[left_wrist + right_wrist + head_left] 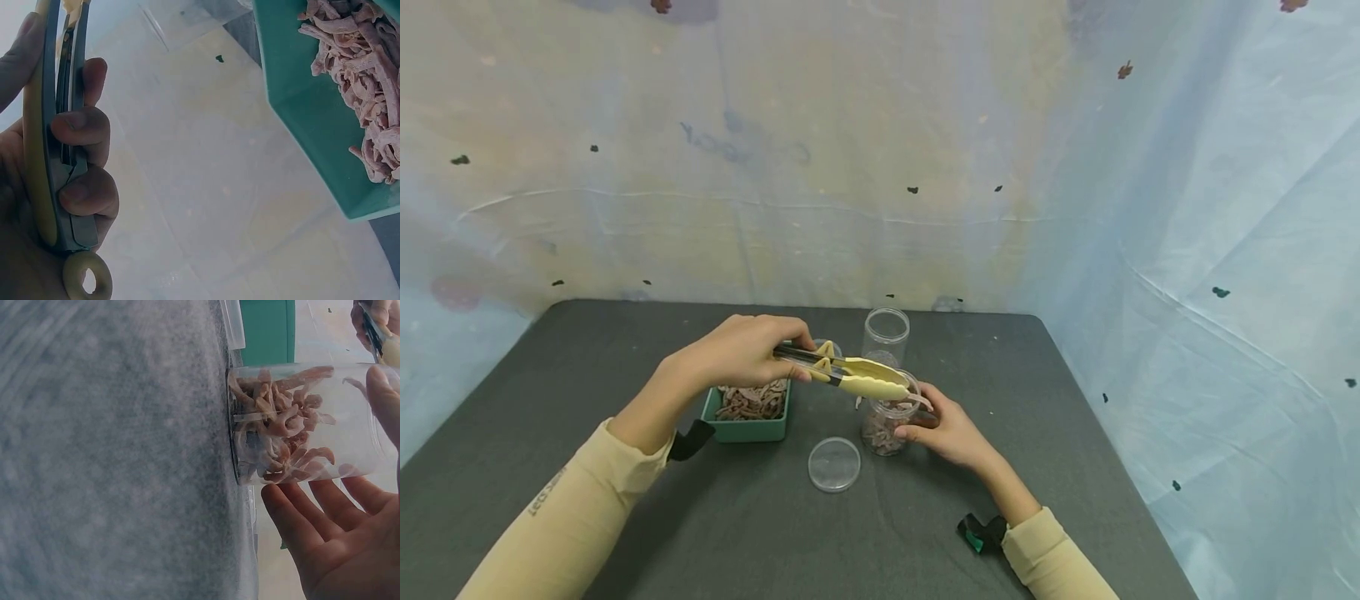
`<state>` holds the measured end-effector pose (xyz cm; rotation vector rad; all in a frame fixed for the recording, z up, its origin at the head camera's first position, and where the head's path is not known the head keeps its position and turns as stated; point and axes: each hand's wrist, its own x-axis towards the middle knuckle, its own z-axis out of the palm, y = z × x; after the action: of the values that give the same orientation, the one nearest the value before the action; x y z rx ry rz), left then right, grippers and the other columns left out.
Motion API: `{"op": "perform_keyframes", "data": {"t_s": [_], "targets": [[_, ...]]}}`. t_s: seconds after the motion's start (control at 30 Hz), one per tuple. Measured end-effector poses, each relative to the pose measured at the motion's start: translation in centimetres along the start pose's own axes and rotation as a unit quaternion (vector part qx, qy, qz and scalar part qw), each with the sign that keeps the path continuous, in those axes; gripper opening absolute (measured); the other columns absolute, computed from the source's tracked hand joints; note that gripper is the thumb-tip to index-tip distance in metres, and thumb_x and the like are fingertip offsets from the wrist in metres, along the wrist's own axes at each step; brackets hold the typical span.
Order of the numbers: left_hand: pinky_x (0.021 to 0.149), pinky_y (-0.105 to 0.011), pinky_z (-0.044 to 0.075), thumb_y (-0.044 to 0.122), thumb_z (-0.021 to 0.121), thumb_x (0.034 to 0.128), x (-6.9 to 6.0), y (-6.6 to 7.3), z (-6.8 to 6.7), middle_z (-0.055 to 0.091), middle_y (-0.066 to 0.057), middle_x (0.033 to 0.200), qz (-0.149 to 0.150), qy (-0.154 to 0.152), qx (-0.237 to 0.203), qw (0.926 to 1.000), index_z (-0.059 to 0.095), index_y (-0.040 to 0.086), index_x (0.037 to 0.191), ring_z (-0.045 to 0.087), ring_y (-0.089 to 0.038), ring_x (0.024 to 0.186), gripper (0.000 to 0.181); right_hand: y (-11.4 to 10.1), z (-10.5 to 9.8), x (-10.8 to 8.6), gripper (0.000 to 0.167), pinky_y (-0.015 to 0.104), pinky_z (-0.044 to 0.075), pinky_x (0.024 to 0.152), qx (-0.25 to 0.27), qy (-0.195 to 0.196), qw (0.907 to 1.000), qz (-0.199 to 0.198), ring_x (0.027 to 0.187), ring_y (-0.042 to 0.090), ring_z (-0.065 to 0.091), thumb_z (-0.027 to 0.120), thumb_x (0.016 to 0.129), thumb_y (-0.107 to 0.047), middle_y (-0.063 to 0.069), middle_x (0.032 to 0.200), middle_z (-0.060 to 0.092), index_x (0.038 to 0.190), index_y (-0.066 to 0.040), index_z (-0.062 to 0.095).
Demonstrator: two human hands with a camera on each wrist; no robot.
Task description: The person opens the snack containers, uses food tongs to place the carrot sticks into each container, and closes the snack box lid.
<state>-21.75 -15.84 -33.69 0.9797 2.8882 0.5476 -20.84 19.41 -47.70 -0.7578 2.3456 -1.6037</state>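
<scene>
My left hand (741, 350) grips a pair of yellow-tipped tongs (872, 380) by the handles, as the left wrist view also shows. The tong tips lie over the mouth of a clear plastic jar (344, 425), with a pale strip near their ends. My right hand (953, 432) holds this jar from the right, thumb on one side and fingers on the other. Brownish-pink dried strips (284, 425) fill the jar's lower part. Below my left hand stands a green box (748, 431) with more such strips (369, 94) in it.
A clear round lid (834, 464) lies on the dark grey table in front of the box and jar. Behind the held jar stands another clear jar (886, 327). Part of another clear round item (829, 347) shows behind the tongs. Pale sheeting (850, 150) hangs beyond the table.
</scene>
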Motion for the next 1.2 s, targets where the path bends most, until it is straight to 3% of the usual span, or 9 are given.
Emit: {"op": "perform_keyframes", "data": {"t_s": [0.43,0.63,0.83,1.03,1.2], "targets": [[0.068,-0.035,0.049,0.046,0.079,0.0917,-0.5,0.4,-0.6,0.072,0.005,0.121,0.002,0.014,0.018,0.9997,0.071,0.025,0.119,0.064,-0.007,0.085,0.035,-0.2,-0.1,-0.1,0.071,0.045,0.049,0.108,-0.008,-0.003,1.0,0.001,0.142,0.039,0.049,0.08,0.094,-0.016,0.018,0.154,0.048,0.154,-0.006,0.043],[0.076,-0.04,0.051,0.051,0.078,0.0914,-1.2,-0.5,-0.7,0.07,0.01,0.121,-0.026,0.029,0.02,0.999,0.069,0.031,0.121,0.067,-0.009,0.096,0.036,-0.2,0.0,-0.1,0.07,0.047,0.048,0.108,-0.005,-0.009,0.9998,-0.015,0.141,0.039,0.05,0.079,0.095,-0.014,0.017,0.152,0.051,0.154,-0.006,0.044],[0.068,-0.037,0.048,0.046,0.077,0.0934,-3.6,-2.1,-2.5,0.072,0.006,0.123,-0.05,0.041,0.03,0.9974,0.069,0.028,0.122,0.066,-0.01,0.091,0.035,-0.1,0.1,0.1,0.067,0.049,0.048,0.108,-0.004,-0.007,0.9997,-0.025,0.14,0.041,0.051,0.078,0.096,-0.013,0.018,0.15,0.053,0.153,-0.002,0.044],[0.067,-0.038,0.049,0.046,0.078,0.0934,-6.6,-4.5,-4.3,0.072,0.002,0.124,-0.092,0.031,0.064,0.9932,0.069,0.026,0.122,0.067,-0.009,0.088,0.036,-0.1,0.1,0.0,0.069,0.05,0.049,0.107,-0.002,-0.006,0.9998,-0.019,0.14,0.041,0.051,0.078,0.095,-0.013,0.018,0.15,0.053,0.153,0.0,0.043],[0.066,-0.04,0.052,0.055,0.077,0.091,-8.6,-6.7,-5.0,0.072,0.0,0.124,-0.115,0.02,0.103,0.9878,0.07,0.023,0.123,0.068,-0.011,0.088,0.045,-0.2,0.1,-0.1,0.069,0.05,0.049,0.107,-0.002,-0.006,0.9998,-0.02,0.14,0.041,0.051,0.078,0.095,-0.013,0.019,0.15,0.053,0.153,0.001,0.043]]}}
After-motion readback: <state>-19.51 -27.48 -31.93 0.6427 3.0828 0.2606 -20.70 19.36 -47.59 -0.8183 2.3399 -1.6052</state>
